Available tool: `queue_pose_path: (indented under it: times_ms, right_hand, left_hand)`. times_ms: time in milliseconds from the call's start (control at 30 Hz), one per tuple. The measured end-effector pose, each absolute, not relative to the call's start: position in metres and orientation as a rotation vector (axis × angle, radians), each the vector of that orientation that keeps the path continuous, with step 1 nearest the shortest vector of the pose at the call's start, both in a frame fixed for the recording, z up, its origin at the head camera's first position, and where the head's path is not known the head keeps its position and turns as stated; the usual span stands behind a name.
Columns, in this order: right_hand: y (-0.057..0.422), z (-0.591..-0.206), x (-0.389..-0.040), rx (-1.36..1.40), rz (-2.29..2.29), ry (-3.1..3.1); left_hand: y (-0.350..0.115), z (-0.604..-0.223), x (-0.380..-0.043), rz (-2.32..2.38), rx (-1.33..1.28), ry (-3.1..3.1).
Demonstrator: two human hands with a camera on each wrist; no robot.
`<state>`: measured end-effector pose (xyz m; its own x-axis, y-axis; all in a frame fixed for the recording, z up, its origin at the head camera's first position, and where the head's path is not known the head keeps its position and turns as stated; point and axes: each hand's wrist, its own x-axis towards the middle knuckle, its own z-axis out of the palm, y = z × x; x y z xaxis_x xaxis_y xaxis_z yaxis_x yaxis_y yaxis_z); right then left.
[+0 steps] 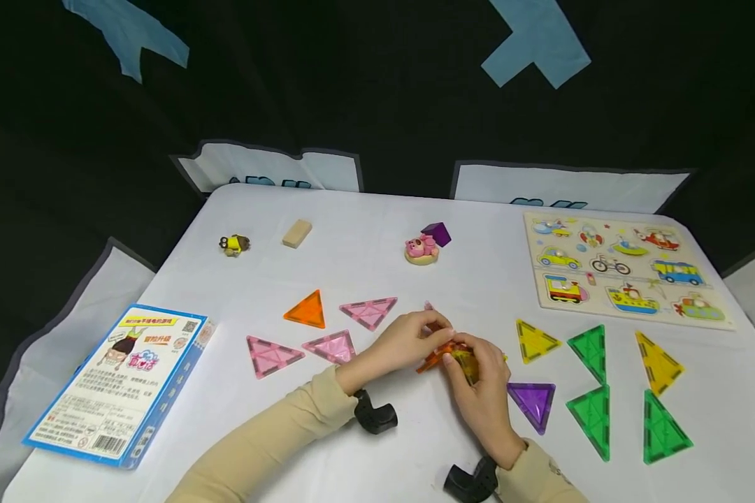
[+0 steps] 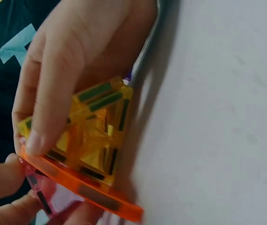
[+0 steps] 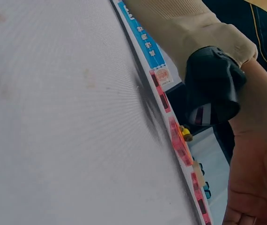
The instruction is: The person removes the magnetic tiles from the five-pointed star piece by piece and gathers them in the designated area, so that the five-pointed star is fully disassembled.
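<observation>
My left hand (image 1: 409, 340) pinches the left side of a small cluster of magnetic tiles above the table. The right hand (image 1: 483, 381) grips its right side, thumb in front. In the left wrist view, joined yellow tiles (image 2: 96, 154) lie under the right hand's fingers. An orange tile (image 2: 107, 199) runs edge-on beneath them, and a pink tile (image 2: 47, 192) shows beside the left fingers (image 2: 2, 180). Hands cover part of the cluster. The right wrist view shows the left hand (image 3: 257, 178) and sleeve, not the tiles held.
Pink tiles (image 1: 273, 358) and an orange tile (image 1: 307, 309) lie left; a purple tile (image 1: 533, 404), yellow tiles (image 1: 536, 341) and green tiles (image 1: 591, 419) lie right. Farther out are a boxed game (image 1: 119, 384), puzzle board (image 1: 626, 269), wooden block (image 1: 297, 234), bee figure (image 1: 234, 244) and pink figure (image 1: 421, 250).
</observation>
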<state>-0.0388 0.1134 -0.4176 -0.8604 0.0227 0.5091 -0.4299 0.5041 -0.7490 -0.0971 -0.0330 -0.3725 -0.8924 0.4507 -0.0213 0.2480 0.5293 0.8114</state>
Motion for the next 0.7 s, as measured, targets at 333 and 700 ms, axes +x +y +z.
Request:
queue_pose_path:
  times_ms: [333, 700]
  right_hand:
    - [0.113, -0.417, -0.041, 0.336, 1.317, -2.308]
    - [0.114, -0.417, -0.04, 0.353, 1.322, -2.354]
  left_hand:
    - [-0.042, -0.382, -0.114, 1.634, 0.398, 2.225]
    - [-0.057, -0.375, -0.119, 1.084, 0.545, 2.733]
